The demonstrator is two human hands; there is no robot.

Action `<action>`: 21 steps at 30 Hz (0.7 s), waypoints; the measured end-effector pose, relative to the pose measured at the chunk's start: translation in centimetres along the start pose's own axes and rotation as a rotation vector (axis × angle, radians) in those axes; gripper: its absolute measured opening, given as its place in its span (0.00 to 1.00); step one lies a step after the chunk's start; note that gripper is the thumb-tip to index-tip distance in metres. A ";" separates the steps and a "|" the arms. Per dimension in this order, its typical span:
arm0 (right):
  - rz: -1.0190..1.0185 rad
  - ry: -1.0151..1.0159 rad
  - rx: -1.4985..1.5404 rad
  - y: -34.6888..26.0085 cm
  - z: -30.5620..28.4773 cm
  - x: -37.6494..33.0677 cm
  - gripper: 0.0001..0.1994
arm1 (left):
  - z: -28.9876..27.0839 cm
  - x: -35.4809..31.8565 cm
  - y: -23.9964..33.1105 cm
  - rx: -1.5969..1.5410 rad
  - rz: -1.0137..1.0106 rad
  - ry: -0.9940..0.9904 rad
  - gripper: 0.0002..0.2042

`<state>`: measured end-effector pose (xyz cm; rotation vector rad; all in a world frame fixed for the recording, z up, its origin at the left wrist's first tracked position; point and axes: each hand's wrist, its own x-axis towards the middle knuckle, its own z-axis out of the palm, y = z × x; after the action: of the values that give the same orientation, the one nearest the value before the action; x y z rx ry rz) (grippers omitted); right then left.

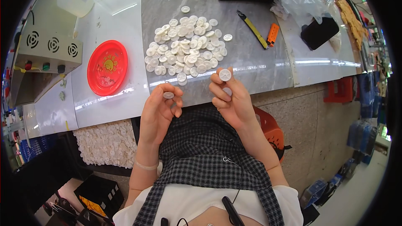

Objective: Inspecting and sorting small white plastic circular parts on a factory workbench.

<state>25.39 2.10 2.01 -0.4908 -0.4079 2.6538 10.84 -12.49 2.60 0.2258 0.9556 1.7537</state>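
My left hand is closed in a pinch on a small white plastic wheel, just off the table's front edge. Between the fingers of my right hand a round white plastic wheel is held with its flat face showing. A second white disc is tucked lower in that hand, partly covered by fingers. Beyond both hands lies a loose pile of white plastic wheels on the grey tabletop, with a few strays around it.
Left of the pile sits a red plastic dish, near a grey metal box and a white bottle. A yellow-black cutter and an orange piece lie right. Below the table, a bin holds many white pieces.
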 end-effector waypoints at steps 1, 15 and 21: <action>-0.012 -0.004 -0.019 0.1 -0.1 0.0 0.12 | 0.1 0.0 -0.1 0.013 0.007 0.019 0.14; 0.076 -0.088 0.193 0.4 -0.6 0.1 0.11 | -0.5 0.3 0.6 0.123 0.062 0.147 0.09; -0.222 -0.045 -0.246 0.0 0.1 0.1 0.10 | -0.4 0.1 0.9 0.657 0.163 0.198 0.07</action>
<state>25.26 2.10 2.03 -0.4311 -0.7633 2.4152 9.93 -12.69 2.85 0.5682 1.6846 1.5719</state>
